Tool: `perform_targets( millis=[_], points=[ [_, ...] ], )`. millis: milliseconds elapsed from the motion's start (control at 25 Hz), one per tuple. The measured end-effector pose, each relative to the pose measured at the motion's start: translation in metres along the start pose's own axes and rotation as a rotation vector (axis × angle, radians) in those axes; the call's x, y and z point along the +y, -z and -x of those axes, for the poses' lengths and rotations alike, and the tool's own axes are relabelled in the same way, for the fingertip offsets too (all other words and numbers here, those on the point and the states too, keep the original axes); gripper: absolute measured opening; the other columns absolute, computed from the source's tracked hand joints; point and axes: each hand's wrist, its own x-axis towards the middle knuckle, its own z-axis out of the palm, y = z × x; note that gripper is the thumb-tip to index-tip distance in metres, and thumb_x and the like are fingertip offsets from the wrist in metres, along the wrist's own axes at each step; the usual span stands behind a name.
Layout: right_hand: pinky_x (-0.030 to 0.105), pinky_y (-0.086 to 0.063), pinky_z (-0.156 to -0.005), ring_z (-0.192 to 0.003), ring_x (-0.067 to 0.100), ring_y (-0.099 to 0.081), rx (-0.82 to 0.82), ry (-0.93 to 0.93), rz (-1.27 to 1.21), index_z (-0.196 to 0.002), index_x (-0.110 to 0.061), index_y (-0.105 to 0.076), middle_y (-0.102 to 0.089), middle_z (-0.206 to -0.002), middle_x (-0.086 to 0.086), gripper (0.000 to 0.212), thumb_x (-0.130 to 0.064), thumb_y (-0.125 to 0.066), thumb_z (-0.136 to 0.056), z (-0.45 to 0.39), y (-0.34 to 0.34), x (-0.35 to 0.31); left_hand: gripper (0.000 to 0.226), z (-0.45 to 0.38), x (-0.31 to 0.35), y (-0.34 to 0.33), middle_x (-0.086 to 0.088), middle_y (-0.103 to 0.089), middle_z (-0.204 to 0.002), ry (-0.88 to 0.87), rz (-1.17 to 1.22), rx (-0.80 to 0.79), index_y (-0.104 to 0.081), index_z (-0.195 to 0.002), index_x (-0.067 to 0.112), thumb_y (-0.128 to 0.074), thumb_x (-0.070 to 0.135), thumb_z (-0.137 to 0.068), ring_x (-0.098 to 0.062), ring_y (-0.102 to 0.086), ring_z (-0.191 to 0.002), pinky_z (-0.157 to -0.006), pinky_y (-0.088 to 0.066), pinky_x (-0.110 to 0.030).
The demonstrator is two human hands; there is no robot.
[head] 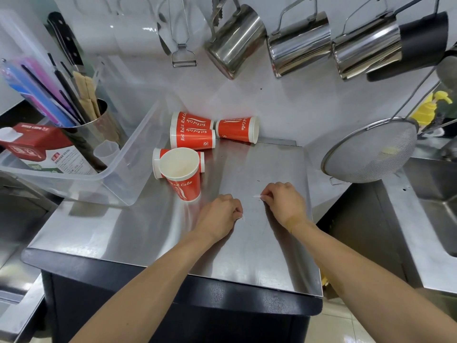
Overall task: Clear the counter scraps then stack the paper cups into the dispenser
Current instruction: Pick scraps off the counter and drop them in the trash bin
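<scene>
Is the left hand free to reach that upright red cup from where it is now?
Probably yes. The left hand rests on the steel counter just right of the upright red cup, with bare metal between them. Its fingers look pinched on a small white scrap, which it may need to drop first.

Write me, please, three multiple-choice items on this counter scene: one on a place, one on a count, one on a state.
1. Where is the upright cup?
A. In the clear bin
B. On the steel counter
C. On a wall hook

2. How many red paper cups are visible?
A. Two
B. Five
C. Eight

3. What is the right hand doing?
A. Pinching a small white scrap
B. Resting flat and open
C. Gripping a jug

Answers: 1 B, it stands on the steel counter; 2 B, four lie on their sides beside the upright one; 3 A, a white scrap shows at its fingertips.
</scene>
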Motion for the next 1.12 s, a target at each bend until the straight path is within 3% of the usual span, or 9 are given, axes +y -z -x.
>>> perform_targets(
  millis=[240,440,560,720,880,960,1120],
  points=[
    [0.031,-0.040,-0.078,-0.103,0.022,-0.051,0.066,-0.026,0.048,-0.107,-0.019,-0.070,-0.068,-0.106,0.000,0.021,-0.029,-0.052,-0.102,0.041,-0.003,-0.008,0.013,0.016,0.005,-0.008,0.001,-0.061,-0.101,0.049,-0.008,0.088,-0.069,-0.098,0.020,-0.056,0.023,-0.098,-0.019,-0.054,-0.103,-0.070,-0.050,-0.034],
    [0.031,-0.041,-0.071,-0.101,0.021,-0.052,0.093,-0.065,-0.111,-0.103,-0.022,-0.070,-0.070,-0.099,0.000,0.017,-0.030,-0.055,-0.099,0.082,0.015,-0.013,0.009,0.033,0.011,-0.004,0.005,-0.060,-0.092,0.073,0.213,0.139,-0.071,-0.091,0.021,-0.064,0.025,-0.094,-0.020,-0.058,-0.092,-0.078,-0.050,-0.035],
    [0.032,-0.050,-0.076,-0.099,0.017,-0.056,0.111,-0.085,-0.177,-0.104,-0.023,-0.071,-0.070,-0.099,-0.003,0.017,-0.030,-0.057,-0.097,0.119,0.020,-0.015,0.007,0.055,0.020,-0.006,0.002,-0.064,-0.094,0.061,0.375,0.139,-0.071,-0.091,0.020,-0.066,0.024,-0.093,-0.018,-0.061,-0.088,-0.082,-0.053,-0.037],
    [0.025,-0.045,-0.070,-0.091,0.009,-0.058,0.186,-0.201,-0.240,-0.098,-0.028,-0.071,-0.060,-0.083,-0.020,0.010,-0.033,-0.063,-0.093,0.176,0.027,-0.007,0.005,0.090,0.031,-0.016,0.013,-0.064,-0.087,0.040,0.548,0.102,-0.070,-0.087,0.026,-0.068,0.025,-0.091,-0.007,-0.061,-0.083,-0.078,-0.051,-0.023],
    [0.020,-0.044,-0.069,-0.088,0.004,-0.053,0.258,-0.344,-0.248,-0.088,-0.033,-0.068,-0.066,-0.083,-0.020,0.004,-0.033,-0.065,-0.091,0.242,0.036,0.008,0.015,0.119,0.047,-0.028,0.020,-0.064,-0.083,-0.122,0.657,-0.003,-0.068,-0.083,0.031,-0.070,0.017,-0.089,-0.005,-0.060,-0.083,-0.076,-0.042,-0.007],
    [0.009,-0.037,-0.068,-0.086,0.005,-0.052,0.295,-0.403,-0.237,-0.086,-0.036,-0.066,-0.064,-0.082,-0.021,0.006,-0.033,-0.067,-0.091,0.272,0.042,0.013,0.013,0.127,0.060,-0.034,0.020,-0.065,-0.085,-0.185,0.687,-0.059,-0.069,-0.084,0.032,-0.069,0.020,-0.089,-0.003,-0.060,-0.084,-0.076,-0.042,-0.005],
    [0.012,-0.035,-0.064,-0.083,0.003,-0.051,0.349,-0.531,-0.201,-0.089,-0.031,-0.070,-0.066,-0.085,-0.019,0.006,-0.035,-0.066,-0.091,0.331,0.050,0.023,0.005,0.142,0.097,-0.047,0.021,-0.064,-0.091,-0.283,0.711,-0.193,-0.068,-0.082,0.038,-0.064,0.040,-0.084,-0.005,-0.060,-0.084,-0.072,-0.045,-0.010]
  ],
)
